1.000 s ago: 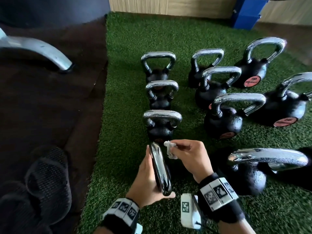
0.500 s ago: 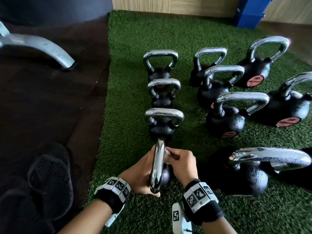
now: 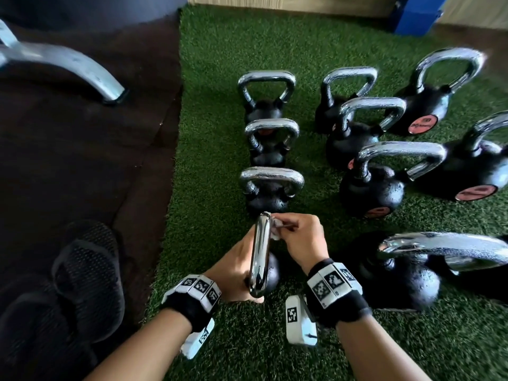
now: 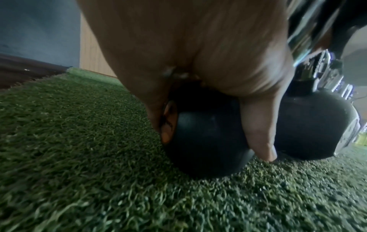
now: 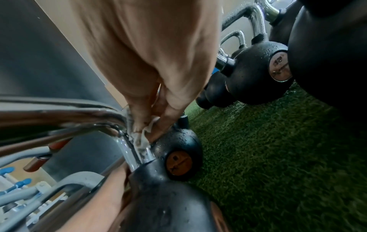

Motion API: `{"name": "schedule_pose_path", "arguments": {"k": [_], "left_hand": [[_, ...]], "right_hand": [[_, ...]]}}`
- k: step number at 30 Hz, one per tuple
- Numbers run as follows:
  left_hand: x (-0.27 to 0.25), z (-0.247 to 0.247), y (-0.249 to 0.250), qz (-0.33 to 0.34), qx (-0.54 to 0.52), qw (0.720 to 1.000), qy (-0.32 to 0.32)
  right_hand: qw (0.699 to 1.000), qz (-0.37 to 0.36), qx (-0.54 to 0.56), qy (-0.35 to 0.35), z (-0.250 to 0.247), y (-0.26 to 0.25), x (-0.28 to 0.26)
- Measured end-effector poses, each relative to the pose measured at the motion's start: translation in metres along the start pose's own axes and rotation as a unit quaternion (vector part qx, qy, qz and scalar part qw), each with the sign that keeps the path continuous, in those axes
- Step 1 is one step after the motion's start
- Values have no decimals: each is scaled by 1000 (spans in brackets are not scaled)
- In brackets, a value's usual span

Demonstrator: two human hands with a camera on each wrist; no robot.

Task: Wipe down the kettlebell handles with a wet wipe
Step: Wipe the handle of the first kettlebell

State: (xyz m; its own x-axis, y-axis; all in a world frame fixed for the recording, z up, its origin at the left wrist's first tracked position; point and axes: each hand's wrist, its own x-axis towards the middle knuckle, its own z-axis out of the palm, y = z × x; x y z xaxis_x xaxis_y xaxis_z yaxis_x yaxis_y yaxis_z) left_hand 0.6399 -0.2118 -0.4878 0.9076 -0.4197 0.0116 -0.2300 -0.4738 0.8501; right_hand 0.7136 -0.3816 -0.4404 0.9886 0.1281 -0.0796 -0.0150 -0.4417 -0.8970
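Right hand (image 3: 298, 237) now farther up the away-pointing kettlebell handle (image 3: 260, 257), wet wipe (image 3: 275, 226) pinched.

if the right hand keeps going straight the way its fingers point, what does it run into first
Probably the chrome handle of the kettlebell that the left hand steadies; the right hand already pinches the wet wipe against it.

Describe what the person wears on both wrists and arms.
Each wrist carries a black band ringed with white blocks printed with black square codes: left band, right band. A white camera box with the same kind of code hangs below each wrist. Forearms and hands are bare; no sleeves or gloves.
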Motion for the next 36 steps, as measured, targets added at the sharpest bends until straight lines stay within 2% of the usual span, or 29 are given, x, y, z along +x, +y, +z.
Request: {"name": "schedule_pose_path", "arguments": {"k": [2,6,10,14,19,26,30,36], "left_hand": [[3,-2,-6,-17,16,1000,-4],[6,-6,-17,-30,9,999,-23],[6,-9,-22,-27,31,998,-39],[9,-14,-21,-33,0,998,-49],[8,-16,-23,-54,-41,996,-62],[8,-17,-28,-100,-33,990,-97],[2,-17,-36,-117,-12,989,-85],[7,-16,-32,-105,-6,992,-69]], "right_hand": [[1000,-10,-5,3,-4,-4,4],[996,-89,-6,-5,-13,-15,-12],[986,-138,-26,-89,-27,-27,-19],[988,-92,5,-120,-33,-32,-2],[977,-51,104,-178,-27,-22,-25],[975,-20,164,-151,-20,-16,-49],[968,25,180,-172,-17,-14,-63],[964,41,184,-187,-11,-3,-68]]}}
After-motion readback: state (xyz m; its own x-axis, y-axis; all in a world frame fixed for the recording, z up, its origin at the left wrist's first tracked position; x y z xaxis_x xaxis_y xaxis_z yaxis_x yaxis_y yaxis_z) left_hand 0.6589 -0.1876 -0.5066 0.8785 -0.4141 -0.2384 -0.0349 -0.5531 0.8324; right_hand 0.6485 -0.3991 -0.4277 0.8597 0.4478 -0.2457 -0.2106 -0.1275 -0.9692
